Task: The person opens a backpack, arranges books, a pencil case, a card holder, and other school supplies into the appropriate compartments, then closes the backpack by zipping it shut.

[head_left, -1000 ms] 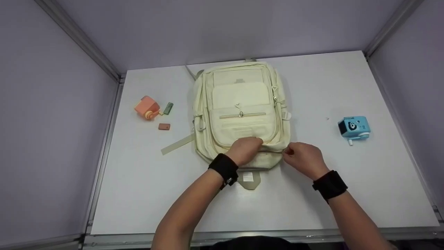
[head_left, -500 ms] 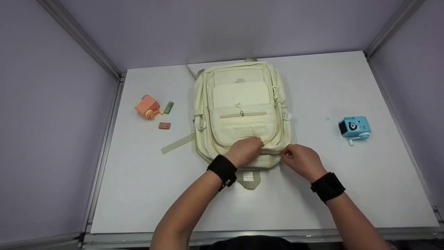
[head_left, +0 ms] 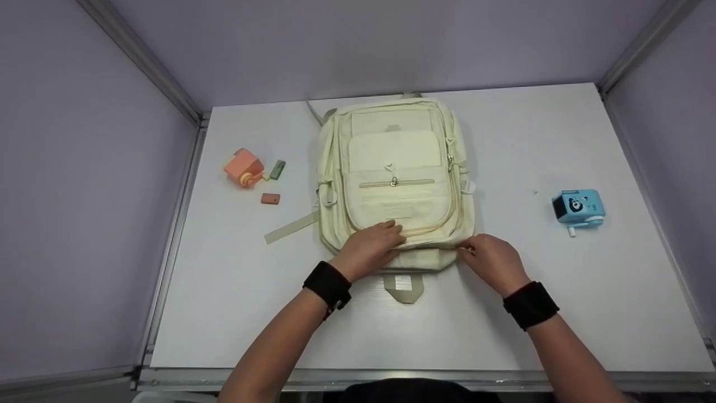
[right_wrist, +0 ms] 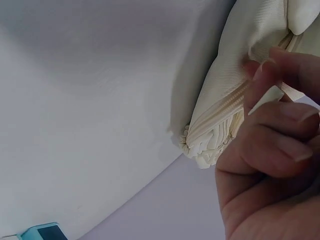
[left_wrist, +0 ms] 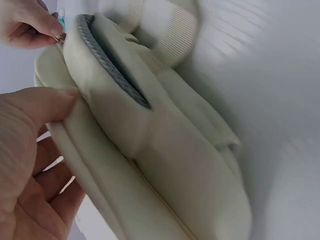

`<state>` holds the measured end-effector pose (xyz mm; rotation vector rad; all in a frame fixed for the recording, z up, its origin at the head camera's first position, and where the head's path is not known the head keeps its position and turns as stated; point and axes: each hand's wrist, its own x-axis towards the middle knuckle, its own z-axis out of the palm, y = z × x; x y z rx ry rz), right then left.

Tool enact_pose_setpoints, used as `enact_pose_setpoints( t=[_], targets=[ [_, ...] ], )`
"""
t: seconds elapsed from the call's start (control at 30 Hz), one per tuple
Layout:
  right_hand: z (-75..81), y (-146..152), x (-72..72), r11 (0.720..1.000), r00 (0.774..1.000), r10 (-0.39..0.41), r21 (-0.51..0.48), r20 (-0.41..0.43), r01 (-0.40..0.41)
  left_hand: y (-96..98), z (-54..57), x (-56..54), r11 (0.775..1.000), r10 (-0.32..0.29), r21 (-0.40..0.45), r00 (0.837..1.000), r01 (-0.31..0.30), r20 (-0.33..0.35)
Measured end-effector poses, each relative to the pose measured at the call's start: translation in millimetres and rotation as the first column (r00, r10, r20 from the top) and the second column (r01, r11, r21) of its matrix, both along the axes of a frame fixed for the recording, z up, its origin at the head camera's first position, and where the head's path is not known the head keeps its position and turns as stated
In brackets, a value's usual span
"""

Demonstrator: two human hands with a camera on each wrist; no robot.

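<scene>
A cream backpack [head_left: 394, 148] lies front side up, its bottom end towards me. My left hand [head_left: 369, 249] grips the padded lower edge; in the left wrist view the thumb [left_wrist: 57, 102] presses on one side, with the fingers curled on the other. At the bag's lower right corner my right hand [head_left: 495, 262] pinches a zipper pull. A pale tab [right_wrist: 267, 99] of that pull sticks out between the fingers in the right wrist view. The zipper line [left_wrist: 165, 205] runs along the bag's bottom below the left thumb.
On the left lie an orange pencil sharpener with a crank [head_left: 244, 168], a green eraser [head_left: 277, 169] and a reddish-brown eraser [head_left: 271, 198]. A blue crank sharpener [head_left: 579, 208] stands at the right. A webbing strap [head_left: 291, 227] sticks out left of the bag. Panels [head_left: 358, 50] enclose the table.
My left hand has shifted left along the backpack's lower edge, and its fingers lie flatter. The right hand stays at the lower right corner with the zipper pull. The head view has shifted slightly.
</scene>
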<state>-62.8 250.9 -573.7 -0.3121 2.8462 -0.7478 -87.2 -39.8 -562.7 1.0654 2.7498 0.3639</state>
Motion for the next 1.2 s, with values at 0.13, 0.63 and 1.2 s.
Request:
enact_pose_setpoints(
  t=[0.13,0.63,1.2],
  targets=[
    [-0.5,2,3.6,1.000,0.998,-0.010,0.017,-0.067,0.011,-4.6,-2.2,-2.7,0.998,0.042,0.037,0.999,-0.042,0.015],
    [9.2,-10,9.5,1.000,0.991,-0.006,0.004,-0.136,0.006,-9.0,2.3,-14.2,0.987,0.104,0.105,0.979,-0.124,0.174],
    [16.1,-32,16.3,0.999,0.994,-0.003,-0.040,-0.105,-0.001,-7.2,5.3,-20.3,0.992,0.068,0.095,0.982,-0.086,0.179]
  ],
)
